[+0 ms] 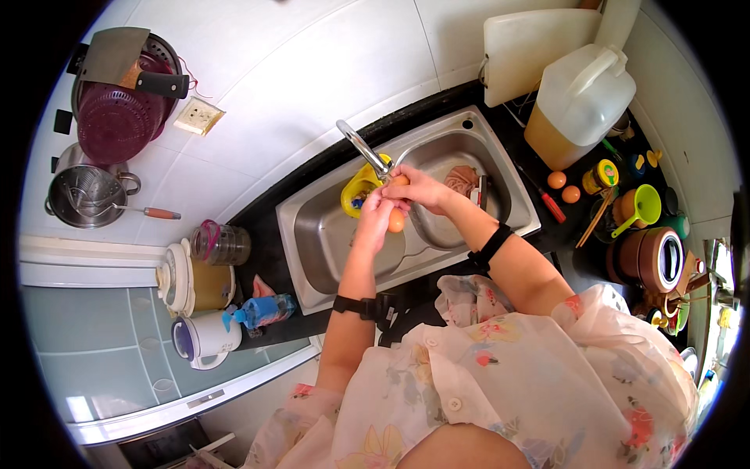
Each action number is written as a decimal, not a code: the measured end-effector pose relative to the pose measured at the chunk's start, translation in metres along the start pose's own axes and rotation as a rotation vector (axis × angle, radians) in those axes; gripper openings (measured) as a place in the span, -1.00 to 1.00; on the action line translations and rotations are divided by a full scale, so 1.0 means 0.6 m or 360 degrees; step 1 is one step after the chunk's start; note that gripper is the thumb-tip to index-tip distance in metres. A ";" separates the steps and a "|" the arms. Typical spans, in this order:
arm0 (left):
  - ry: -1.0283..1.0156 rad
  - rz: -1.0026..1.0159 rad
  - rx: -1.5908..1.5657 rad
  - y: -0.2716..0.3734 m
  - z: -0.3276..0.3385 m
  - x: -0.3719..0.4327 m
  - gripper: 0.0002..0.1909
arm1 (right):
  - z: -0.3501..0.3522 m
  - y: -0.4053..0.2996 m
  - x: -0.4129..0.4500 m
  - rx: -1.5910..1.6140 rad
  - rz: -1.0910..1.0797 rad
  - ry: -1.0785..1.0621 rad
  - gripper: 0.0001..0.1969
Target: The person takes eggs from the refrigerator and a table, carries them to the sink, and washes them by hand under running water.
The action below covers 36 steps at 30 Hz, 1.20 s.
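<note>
Both hands are together under the chrome faucet [364, 146], over the double-basin steel sink [307, 234]. An egg [396, 220] shows at the lower side of my left hand [377, 210], held against the palm. My right hand [423, 186] has its fingers around a second egg [399, 181], just below the spout. The fingertips of the two hands touch. Behind them a yellow plastic strainer basket [355, 193] sits at the divider side of the left basin, partly hidden. A crumpled brownish cloth [462, 179] lies in the right basin.
Right of the sink are a red-handled screwdriver [552, 206], two eggs [570, 194], a yellow-lidded jar [603, 174], chopsticks [594, 221], a green ladle [647, 204] and a large oil jug [577, 105]. Leftward stand a blue-labelled bottle [263, 311] and a white kettle [208, 341]. A cleaver [117, 55] hangs on the wall.
</note>
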<state>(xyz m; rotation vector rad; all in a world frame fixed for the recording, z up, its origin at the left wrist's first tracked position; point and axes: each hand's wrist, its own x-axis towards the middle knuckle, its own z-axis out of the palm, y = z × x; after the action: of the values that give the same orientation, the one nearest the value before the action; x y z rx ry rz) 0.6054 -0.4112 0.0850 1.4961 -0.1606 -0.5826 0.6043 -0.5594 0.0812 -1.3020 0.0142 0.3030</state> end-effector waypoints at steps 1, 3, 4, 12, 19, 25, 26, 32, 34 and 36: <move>0.0021 0.0020 -0.0089 0.001 -0.004 -0.001 -0.60 | 0.000 0.001 0.001 0.0000 0.0000 -0.0005 -0.75; 0.0039 0.0041 -0.0178 0.007 -0.001 -0.002 -0.60 | -0.006 0.008 0.006 0.0221 -0.0033 -0.0169 -0.74; 0.0064 0.0006 -0.0229 0.009 0.001 -0.003 -0.60 | -0.006 0.011 0.010 0.0220 -0.0033 -0.0170 -0.74; 0.0182 -0.0040 -0.0196 0.004 -0.011 -0.013 -0.58 | 0.011 0.017 0.025 0.0141 0.0078 -0.0155 -0.79; 0.0118 -0.0017 -0.0343 0.017 -0.011 -0.021 -0.56 | 0.005 0.012 0.015 0.0383 0.0050 -0.0345 -0.75; 0.0154 0.0003 -0.0235 0.012 0.000 -0.012 -0.57 | 0.005 0.007 0.010 0.0269 0.0014 -0.0198 -0.73; 0.0188 0.0002 -0.0236 0.009 -0.001 -0.010 -0.57 | 0.006 0.007 0.010 0.0269 0.0012 -0.0195 -0.73; 0.0299 0.0016 -0.0258 0.011 0.009 -0.002 -0.55 | -0.003 0.021 0.011 0.0735 0.0074 -0.0059 -0.83; 0.0410 0.0021 -0.0425 0.009 0.003 -0.002 -0.67 | 0.001 0.028 0.022 0.0713 0.0090 0.0170 -0.85; 0.0549 -0.0006 -0.0376 -0.002 -0.034 -0.002 -0.88 | 0.023 0.015 0.033 0.0589 0.0263 0.0296 -0.83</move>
<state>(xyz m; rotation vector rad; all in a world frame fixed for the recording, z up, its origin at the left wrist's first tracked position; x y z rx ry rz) 0.6134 -0.3925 0.0825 1.3432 0.1740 -0.3260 0.6188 -0.5398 0.0728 -0.9580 0.3227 0.3024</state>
